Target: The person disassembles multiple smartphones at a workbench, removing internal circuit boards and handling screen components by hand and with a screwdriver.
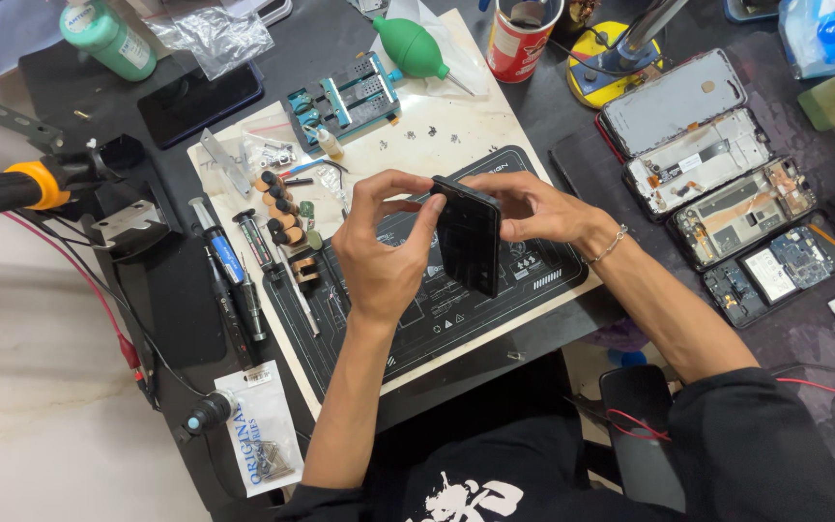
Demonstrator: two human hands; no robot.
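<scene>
A black smartphone point(468, 239) is held upright above the dark repair mat point(495, 300) in the middle of the bench. My left hand point(384, 256) grips its left edge, thumb and fingers pinching near the top corner. My right hand point(533, 208) holds the top right edge from behind, a thin bracelet on its wrist. The phone's dark face points toward me and slightly down.
Several opened phones and frames point(717, 164) lie at the right. A blue board holder point(345, 97), green air blower point(410, 46), red cup point(519, 39), syringes and pens point(234, 261), a green bottle point(108, 37), a dark phone point(195, 101) and a soldering handle point(21, 188) surround the mat.
</scene>
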